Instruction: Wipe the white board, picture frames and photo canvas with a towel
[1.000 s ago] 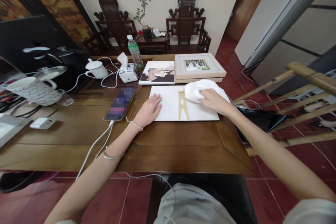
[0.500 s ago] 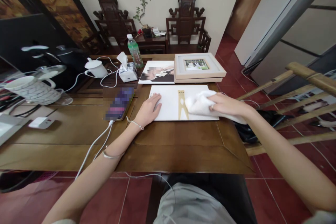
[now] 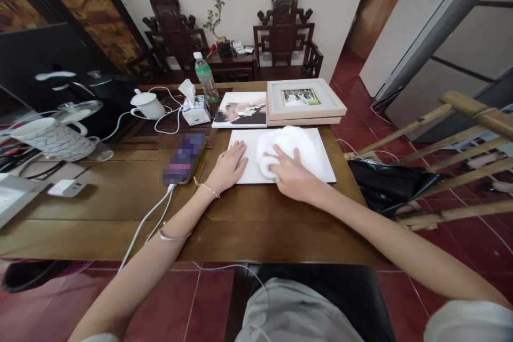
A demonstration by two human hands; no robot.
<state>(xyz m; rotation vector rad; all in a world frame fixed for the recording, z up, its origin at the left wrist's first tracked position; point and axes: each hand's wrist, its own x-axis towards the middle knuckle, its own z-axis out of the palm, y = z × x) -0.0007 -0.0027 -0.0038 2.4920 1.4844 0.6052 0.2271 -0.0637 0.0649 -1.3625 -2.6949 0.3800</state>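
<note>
- Landmark: white board (image 3: 251, 175), lying flat on the wooden bench (image 3: 256, 219), near its front edge.
- White cloth (image 3: 288, 140): bunched on top of the board, over its middle and toward its right side; board surface beneath it is hidden.
- Right hand (image 3: 292, 176): on the cloth at the board's near side, fingers spread over the top. Grip loose and wide, not closed round anything visible; cannot tell whether a fold is tucked under the palm.
- Left hand (image 3: 230, 165): laid flat across the board's left edge, fingers extended together. Grip not closed on anything.
- Cloth, judged: light, soft, limp, hard to damage. Best hold: a gathered fold in its middle, or a flat palm on top.
- Board, judged: stiff, fairly light, smooth enough to slide if unsteadied; cover likely to mark. Best hold: side edges, pads kept off the face.
- Behind the board: photo print (image 3: 250, 118) to the left, photo frame (image 3: 276, 101) to the right, just beside each other.
- Left of the board: phone (image 3: 184, 159), cable plugged in. Beyond its far left corner: tissue box (image 3: 196, 114) and bottle (image 3: 206, 83).
</note>
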